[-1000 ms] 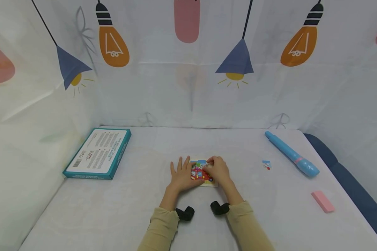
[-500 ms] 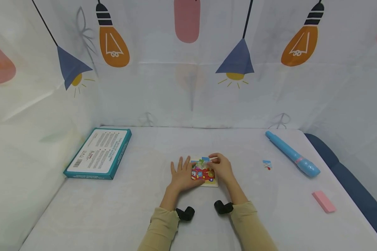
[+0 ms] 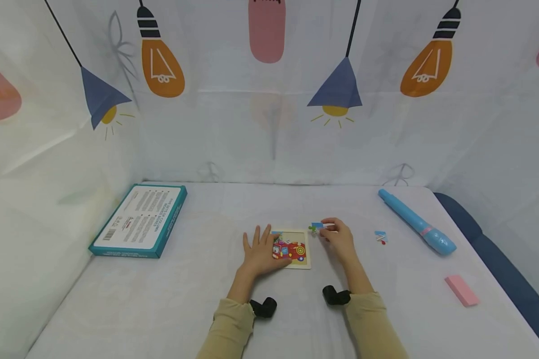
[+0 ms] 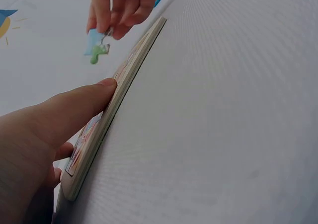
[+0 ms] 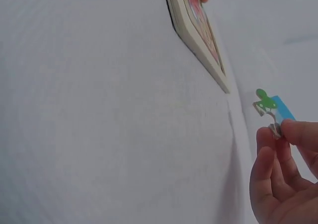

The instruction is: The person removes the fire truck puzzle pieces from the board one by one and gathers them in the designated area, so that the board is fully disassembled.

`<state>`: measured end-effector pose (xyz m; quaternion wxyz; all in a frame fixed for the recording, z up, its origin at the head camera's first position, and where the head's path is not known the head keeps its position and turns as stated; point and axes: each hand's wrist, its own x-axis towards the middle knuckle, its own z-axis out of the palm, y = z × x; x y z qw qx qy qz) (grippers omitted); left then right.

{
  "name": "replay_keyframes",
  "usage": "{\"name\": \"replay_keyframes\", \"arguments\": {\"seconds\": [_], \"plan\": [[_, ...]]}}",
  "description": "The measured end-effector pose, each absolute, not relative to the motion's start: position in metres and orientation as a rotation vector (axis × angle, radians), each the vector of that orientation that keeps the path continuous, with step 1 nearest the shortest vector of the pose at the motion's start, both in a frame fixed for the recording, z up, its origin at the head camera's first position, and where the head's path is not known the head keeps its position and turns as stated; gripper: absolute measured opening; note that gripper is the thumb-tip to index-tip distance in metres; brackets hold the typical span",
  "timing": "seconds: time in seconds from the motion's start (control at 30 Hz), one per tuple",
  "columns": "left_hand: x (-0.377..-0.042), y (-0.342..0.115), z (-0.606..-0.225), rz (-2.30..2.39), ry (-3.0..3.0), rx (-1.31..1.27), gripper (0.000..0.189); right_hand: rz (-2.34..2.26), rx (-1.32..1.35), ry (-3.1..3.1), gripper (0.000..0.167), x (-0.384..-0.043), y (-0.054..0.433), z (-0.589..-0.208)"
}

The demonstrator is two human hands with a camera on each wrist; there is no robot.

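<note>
A small wooden jigsaw puzzle (image 3: pixel 309 252) with a pale frame and a red truck picture lies mid-table; its upper right part is bare. My left hand (image 3: pixel 258 257) rests over its left side, fingers spread and straight. In the left wrist view, the thumb (image 4: pixel 84 97) presses on the frame's near edge. Just beyond the puzzle's upper right corner, my right hand (image 3: pixel 343 244) pinches a blue and green puzzle piece (image 5: pixel 268 104) between thumb and fingertips, apart from the frame. Another puzzle piece (image 3: pixel 380 237), blue and white with a red spot, lies farther right.
At the back left lies a teal and white box (image 3: pixel 139 219). On the right are a light blue pen-like device (image 3: pixel 415 219) and a pink block (image 3: pixel 461 290). A dark blue seat edge (image 3: pixel 489 249) shows past the table's right edge.
My right hand has moved right, lifting the blue and green puzzle piece out of the puzzle and past its corner. The left hand has stayed on the puzzle.
</note>
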<state>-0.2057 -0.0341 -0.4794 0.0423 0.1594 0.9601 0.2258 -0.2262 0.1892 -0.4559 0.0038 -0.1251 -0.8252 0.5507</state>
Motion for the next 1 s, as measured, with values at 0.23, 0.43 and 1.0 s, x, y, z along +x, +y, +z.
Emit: {"name": "replay_keyframes", "arguments": {"seconds": [0.23,0.43,1.0], "plan": [[-0.205,-0.035,-0.481,0.693,2.944,0.488,0.081,1.715,-0.427,-2.59,0.03,-0.222,0.21,-0.455],[-0.205,-0.035,-0.483,0.689,2.944,0.489,0.081,1.715,-0.494,-2.604,0.033,-0.22,0.223,-0.452],[-0.204,-0.035,-0.481,0.683,2.952,0.501,0.08,1.559,-0.558,-2.641,0.037,-0.206,0.26,-0.452]]}}
